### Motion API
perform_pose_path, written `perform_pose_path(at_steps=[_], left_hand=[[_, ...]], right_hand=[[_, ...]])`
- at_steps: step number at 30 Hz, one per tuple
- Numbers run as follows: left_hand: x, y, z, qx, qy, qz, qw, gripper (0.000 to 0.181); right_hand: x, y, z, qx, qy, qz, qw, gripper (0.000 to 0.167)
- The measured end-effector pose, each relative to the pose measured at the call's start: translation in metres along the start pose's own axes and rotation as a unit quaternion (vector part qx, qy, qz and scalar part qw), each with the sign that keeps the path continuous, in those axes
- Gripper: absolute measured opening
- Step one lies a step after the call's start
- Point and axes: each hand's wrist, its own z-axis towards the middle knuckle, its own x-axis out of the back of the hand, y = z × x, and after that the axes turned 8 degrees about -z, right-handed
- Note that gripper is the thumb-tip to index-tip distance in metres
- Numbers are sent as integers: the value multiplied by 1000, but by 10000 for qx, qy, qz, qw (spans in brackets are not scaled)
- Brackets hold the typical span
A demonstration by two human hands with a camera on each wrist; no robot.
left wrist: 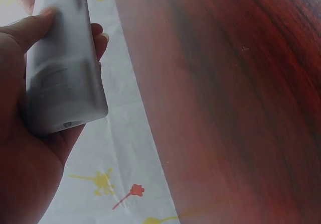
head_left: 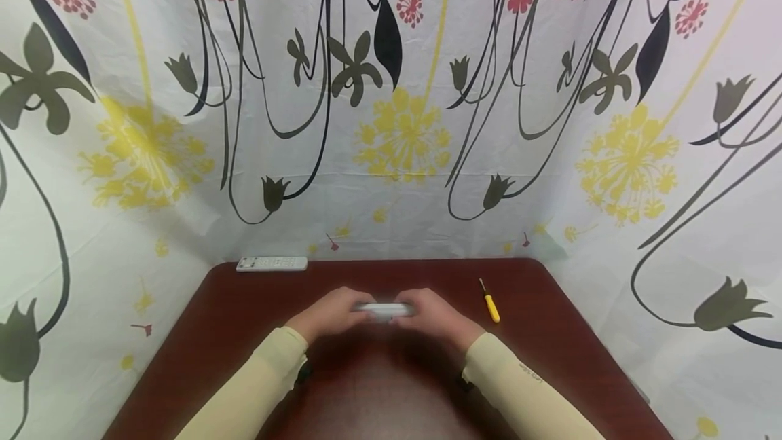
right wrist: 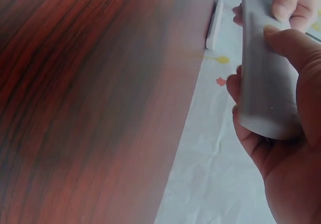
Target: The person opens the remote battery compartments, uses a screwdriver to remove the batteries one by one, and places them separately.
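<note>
We see both hands on one thing: a grey handheld device (head_left: pixel 385 312), held level between them above the tabletop (head_left: pixel 379 399), around the middle of the head view. Left hand (head_left: pixel 341 311) grips the left end: thumb laid along the face, fingers curled round beneath, so only as wide as the casing. Right hand (head_left: pixel 432 316) mirrors that on the right end, thumb pressed on the face, fingertips showing past the far edge. Left wrist view gives us a shallow recess and a small hole at the rounded end; head view is blurred there. Both forearms in pale yellow sleeves (head_left: pixel 253 382).

Further out, we've got a yellow-handled screwdriver (head_left: pixel 491 307) lying right of the right hand, well apart from it, tip pointing away. White remote (head_left: pixel 271 263) lies along the far-left edge. Flower-print curtain (head_left: pixel 391 223) stands behind and on both sides.
</note>
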Motion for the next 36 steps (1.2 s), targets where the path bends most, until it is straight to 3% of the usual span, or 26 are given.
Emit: perform_pose_path(at_steps=[8,19,36], left_hand=[[3,-3,1,45,32,-360,9993,16],[5,-2,1,206,79,-636,9977,18],[6,1,0,199,99,-898,9957,19]], right_hand=[[0,-3,-2,181,255,-767,9966,33],[-2,-7,-4,-8,167,-874,9960,43],[-3,-12,-5,183,93,-1380,9902,46]])
